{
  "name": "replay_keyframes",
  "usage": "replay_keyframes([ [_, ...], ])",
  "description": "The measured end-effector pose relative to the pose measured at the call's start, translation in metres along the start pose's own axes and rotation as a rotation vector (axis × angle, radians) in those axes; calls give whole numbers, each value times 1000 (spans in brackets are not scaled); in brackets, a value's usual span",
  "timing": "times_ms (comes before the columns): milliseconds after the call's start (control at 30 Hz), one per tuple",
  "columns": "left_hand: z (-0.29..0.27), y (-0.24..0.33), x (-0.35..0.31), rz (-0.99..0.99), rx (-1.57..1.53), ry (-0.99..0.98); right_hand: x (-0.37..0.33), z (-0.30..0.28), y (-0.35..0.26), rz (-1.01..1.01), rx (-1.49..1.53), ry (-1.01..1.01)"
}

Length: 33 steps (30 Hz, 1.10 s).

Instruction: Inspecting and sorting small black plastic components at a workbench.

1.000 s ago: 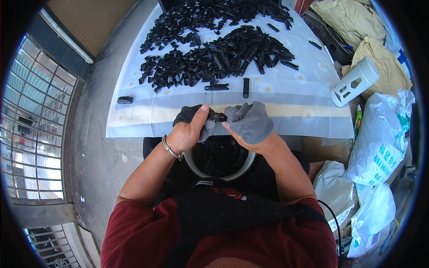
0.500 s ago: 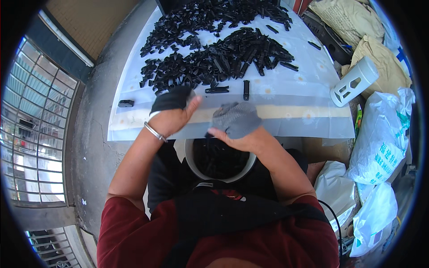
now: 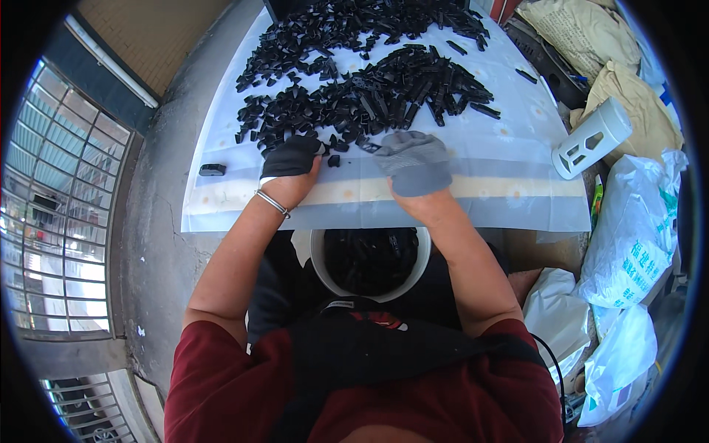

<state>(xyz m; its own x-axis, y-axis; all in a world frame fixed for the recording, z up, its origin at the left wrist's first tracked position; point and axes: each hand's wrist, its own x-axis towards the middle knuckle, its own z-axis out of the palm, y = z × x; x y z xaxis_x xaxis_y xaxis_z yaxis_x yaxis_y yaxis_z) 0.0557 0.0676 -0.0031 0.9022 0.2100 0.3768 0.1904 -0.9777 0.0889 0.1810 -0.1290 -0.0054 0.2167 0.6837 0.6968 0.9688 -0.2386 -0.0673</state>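
Forward over one white flower-patterned counter (image 3: 532, 148), the black-gloved left hand (image 3: 290, 162) and grey-gloved right hand (image 3: 418, 164) have been moved, apart; their grip cannot be told. Small black plastic pieces (image 3: 377, 100), too many to count, are heaped just beyond. Similar dark pieces (image 3: 371, 266) are held in one round white bucket (image 3: 424, 246).

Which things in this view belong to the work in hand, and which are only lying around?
Likely in the work:
black parts, close to both hands
bucket, dark pieces inside
table, bearing the parts

Probably just lying about:
white cylinder
plastic bags
beige sacks
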Motion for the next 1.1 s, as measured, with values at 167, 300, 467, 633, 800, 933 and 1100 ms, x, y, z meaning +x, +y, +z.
replay_keyframes([
  [167, -8, 9, -10, -37, -79, 141, -6, -25, 12, 395, -71, -71],
  [300, -12, 31, -2, -86, -68, -3, -1, -31, 12, 505, -81, -185],
  [467, -2, 41, 0, -102, -28, -20, -6, -32, 8, 526, -37, -212],
  [633, -7, 49, -11, -99, -46, 61, -4, -33, -26, 168, 261, -208],
  [800, -15, 68, -27, -458, -895, -99, -11, -29, -50, -30, 159, -98],
  [933, -8, 79, -40, -594, -1383, -185, -11, -36, -50, -76, 29, -233],
  [1100, -20, 79, -40, -500, -1328, -317, -17, -35, -50, 74, 226, -153],
])
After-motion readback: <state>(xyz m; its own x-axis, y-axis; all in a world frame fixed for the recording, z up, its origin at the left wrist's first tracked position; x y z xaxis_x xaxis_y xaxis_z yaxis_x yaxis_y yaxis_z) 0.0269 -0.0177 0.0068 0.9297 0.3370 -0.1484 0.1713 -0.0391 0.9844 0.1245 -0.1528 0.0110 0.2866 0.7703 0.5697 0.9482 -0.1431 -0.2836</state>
